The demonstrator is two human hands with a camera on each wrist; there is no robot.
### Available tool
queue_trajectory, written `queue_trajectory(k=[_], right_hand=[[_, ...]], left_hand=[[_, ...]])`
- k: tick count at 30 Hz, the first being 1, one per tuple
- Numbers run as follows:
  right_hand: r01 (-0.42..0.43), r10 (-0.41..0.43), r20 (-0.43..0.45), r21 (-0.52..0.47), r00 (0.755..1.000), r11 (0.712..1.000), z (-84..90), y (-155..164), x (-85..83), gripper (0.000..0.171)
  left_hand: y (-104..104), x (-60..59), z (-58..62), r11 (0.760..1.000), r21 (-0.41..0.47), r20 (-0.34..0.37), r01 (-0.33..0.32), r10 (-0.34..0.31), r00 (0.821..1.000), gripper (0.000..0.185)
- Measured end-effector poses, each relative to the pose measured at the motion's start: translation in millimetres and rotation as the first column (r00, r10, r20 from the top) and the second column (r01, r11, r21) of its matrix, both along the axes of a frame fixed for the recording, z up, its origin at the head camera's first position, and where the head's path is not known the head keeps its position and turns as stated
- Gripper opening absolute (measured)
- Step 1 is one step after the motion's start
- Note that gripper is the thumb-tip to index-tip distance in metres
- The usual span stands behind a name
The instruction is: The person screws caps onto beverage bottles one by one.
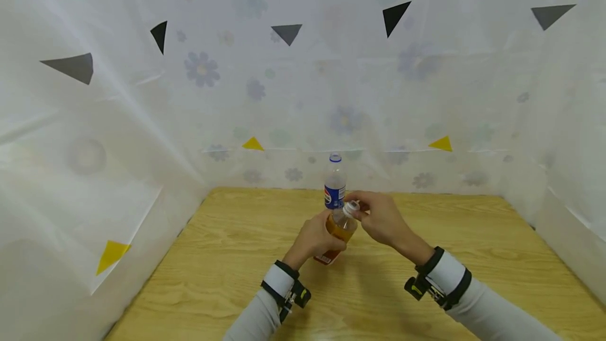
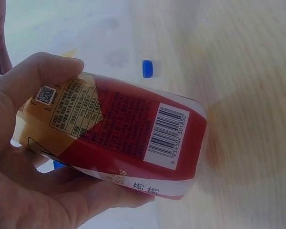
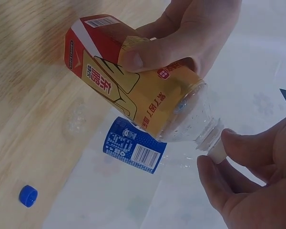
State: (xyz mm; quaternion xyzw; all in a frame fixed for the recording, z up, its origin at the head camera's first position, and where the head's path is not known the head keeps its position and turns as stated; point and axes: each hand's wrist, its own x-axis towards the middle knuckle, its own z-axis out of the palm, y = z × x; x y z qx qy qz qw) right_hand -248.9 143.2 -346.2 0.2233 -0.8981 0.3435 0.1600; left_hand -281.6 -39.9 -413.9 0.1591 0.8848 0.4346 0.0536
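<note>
Tea bottle (image 1: 339, 230) sits in mid-air over the middle of the wooden table (image 1: 227, 278), seen from the head camera: the left hand (image 1: 310, 238) wraps its lower body while the right hand (image 1: 381, 217) pinches the white cap (image 1: 351, 207) between thumb and fingertips. Its long axis tilts, neck up and to the right, base down toward the near left. The cap is still seated, so opening looks barely begun. Just behind stands a clear bottle with a blue label (image 1: 334, 182).

From the left wrist, fingers and thumb curl round the red label, barcode facing out; the base points away from the palm.

From the right wrist, thumb and forefinger press the cap from both sides. Amber tea fills the lower body. A loose blue cap (image 3: 28, 195) lies on the table.
</note>
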Motion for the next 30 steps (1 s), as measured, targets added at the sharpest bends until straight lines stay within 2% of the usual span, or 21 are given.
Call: queue_trajectory(k=[9,18,24,30], right_hand=[[-0.017,0.017,0.002,-0.020,1.000,1.000,0.7,-2.0,1.0,0.034],[-0.030,0.029,-0.034,-0.025,0.999,0.999,-2.4,-4.9,2.1,0.035],[-0.039,0.038,-0.058,-0.006,0.998,0.999,-1.5,-4.0,2.5,0.034],[0.000,0.003,-0.064,0.037,0.998,0.999,2.6,-3.0,3.1,0.023]], left_hand=[[0.7,0.9,1.9,1.000,0.005,0.000,0.000,0.000,1.000,0.070],[-0.9,2.9,1.2,1.000,0.012,-0.002,0.010,-0.010,1.000,0.071],[-0.7,3.2,1.3,1.000,0.010,0.005,0.009,-0.009,1.000,0.071],[-0.4,4.0,2.6,1.000,-0.003,-0.001,0.007,-0.007,1.000,0.070]])
